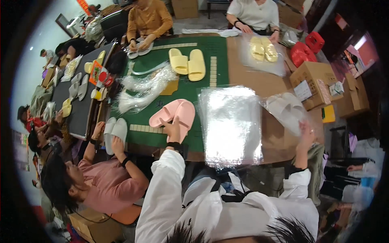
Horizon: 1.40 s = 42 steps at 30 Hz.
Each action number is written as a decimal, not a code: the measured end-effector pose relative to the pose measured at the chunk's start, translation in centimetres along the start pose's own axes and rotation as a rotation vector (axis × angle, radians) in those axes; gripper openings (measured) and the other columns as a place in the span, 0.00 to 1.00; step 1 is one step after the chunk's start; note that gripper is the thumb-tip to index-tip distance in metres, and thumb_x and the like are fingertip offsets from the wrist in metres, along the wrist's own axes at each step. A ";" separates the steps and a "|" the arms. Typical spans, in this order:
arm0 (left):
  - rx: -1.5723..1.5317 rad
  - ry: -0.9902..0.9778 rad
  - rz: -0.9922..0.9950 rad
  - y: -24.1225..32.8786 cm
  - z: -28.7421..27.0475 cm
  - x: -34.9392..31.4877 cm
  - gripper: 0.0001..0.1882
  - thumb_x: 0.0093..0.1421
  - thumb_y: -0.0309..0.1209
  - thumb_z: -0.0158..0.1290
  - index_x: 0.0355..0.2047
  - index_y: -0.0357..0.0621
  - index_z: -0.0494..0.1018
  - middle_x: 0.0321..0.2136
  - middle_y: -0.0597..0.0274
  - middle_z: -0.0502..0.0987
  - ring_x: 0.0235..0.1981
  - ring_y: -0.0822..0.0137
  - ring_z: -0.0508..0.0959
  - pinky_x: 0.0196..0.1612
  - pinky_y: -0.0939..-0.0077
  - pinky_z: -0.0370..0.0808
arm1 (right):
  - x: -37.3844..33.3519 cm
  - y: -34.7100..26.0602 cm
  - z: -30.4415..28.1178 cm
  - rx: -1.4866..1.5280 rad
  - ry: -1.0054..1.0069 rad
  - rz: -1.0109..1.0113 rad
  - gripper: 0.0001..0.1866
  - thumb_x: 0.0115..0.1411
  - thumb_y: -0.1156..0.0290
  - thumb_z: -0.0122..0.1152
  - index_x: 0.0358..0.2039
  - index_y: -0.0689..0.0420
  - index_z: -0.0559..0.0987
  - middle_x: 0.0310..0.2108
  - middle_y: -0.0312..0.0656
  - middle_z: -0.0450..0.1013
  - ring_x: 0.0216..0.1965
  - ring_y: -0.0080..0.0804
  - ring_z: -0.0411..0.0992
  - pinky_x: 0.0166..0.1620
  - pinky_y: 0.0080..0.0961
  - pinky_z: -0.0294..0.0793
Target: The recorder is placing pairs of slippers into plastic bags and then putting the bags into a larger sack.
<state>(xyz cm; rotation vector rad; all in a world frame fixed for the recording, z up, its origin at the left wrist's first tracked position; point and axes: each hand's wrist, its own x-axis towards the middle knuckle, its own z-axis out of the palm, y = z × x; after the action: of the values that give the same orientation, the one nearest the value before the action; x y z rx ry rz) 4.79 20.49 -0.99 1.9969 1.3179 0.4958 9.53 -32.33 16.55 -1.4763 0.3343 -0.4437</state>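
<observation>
A pair of pink slippers [184,111] lies at the near edge of the green table mat. My left hand [172,130] grips its near side, with thumb and fingers over the edge. Off to the right, a clear plastic bag [271,106] holds a pair of whitish slippers [288,106]. My right hand [306,134] is closed on the near corner of that bag, its fingers slightly blurred. Between my hands lies a shiny stack of clear plastic bags [231,125].
Yellow slippers [196,65] and a bundle of clear strands [142,89] lie on the green mat [162,52]. Cardboard boxes [314,83] and a red container [302,54] stand at the right. Co-workers at the left and across the table handle slippers; one has a bagged yellow pair [263,48].
</observation>
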 end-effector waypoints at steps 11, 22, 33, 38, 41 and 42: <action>-0.735 -1.056 -0.377 -1.1 0.0 5.9 0.16 0.50 0.23 0.54 0.40 0.43 0.65 0.28 0.56 0.69 0.24 0.62 0.71 0.31 0.71 0.70 | -12.1 9.3 -1.6 -0.370 0.607 -0.039 0.19 0.56 0.74 0.45 0.49 0.61 0.64 0.47 0.43 0.62 0.48 0.32 0.60 0.51 0.27 0.58; -1.040 -1.045 -0.368 12.5 -6.7 -8.0 0.20 0.49 0.14 0.51 0.41 0.40 0.60 0.32 0.57 0.68 0.34 0.62 0.72 0.25 0.73 0.71 | -19.5 8.6 6.3 -0.303 -0.108 0.264 0.16 0.52 0.82 0.50 0.43 0.59 0.66 0.41 0.38 0.65 0.40 0.23 0.63 0.43 0.18 0.64; -0.785 -1.124 0.103 12.5 3.1 -22.7 0.15 0.53 0.23 0.50 0.43 0.42 0.66 0.39 0.56 0.70 0.40 0.60 0.71 0.43 0.69 0.70 | -16.1 9.1 5.9 0.072 -0.449 0.441 0.34 0.48 0.82 0.55 0.56 0.56 0.54 0.43 0.44 0.65 0.42 0.29 0.66 0.44 0.24 0.68; -0.822 -1.585 -0.517 9.1 4.3 -23.2 0.14 0.54 0.28 0.50 0.41 0.43 0.66 0.39 0.56 0.71 0.40 0.59 0.71 0.44 0.65 0.69 | -12.4 13.7 4.2 -0.254 -0.262 0.302 0.35 0.43 0.85 0.55 0.54 0.57 0.57 0.38 0.41 0.66 0.39 0.27 0.66 0.38 0.21 0.70; -0.024 -1.150 0.544 5.3 3.4 -22.4 0.09 0.51 0.29 0.51 0.33 0.41 0.69 0.32 0.54 0.73 0.37 0.57 0.71 0.43 0.64 0.68 | -11.4 17.8 3.9 -0.665 -0.221 0.040 0.28 0.43 0.83 0.57 0.48 0.59 0.63 0.34 0.40 0.65 0.35 0.27 0.66 0.35 0.21 0.70; 0.059 -0.969 0.744 2.7 3.1 -21.7 0.08 0.50 0.28 0.51 0.31 0.41 0.69 0.29 0.52 0.72 0.36 0.55 0.71 0.42 0.63 0.68 | -12.1 16.4 5.1 -0.819 -0.167 0.028 0.21 0.44 0.77 0.58 0.43 0.56 0.69 0.37 0.48 0.67 0.41 0.48 0.64 0.46 0.39 0.64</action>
<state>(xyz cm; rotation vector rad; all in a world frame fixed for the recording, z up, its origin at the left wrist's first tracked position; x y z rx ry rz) -0.49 -0.93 -0.04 2.2580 -0.0093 -0.2202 2.72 -21.39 -0.08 -2.2848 0.4276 -0.1493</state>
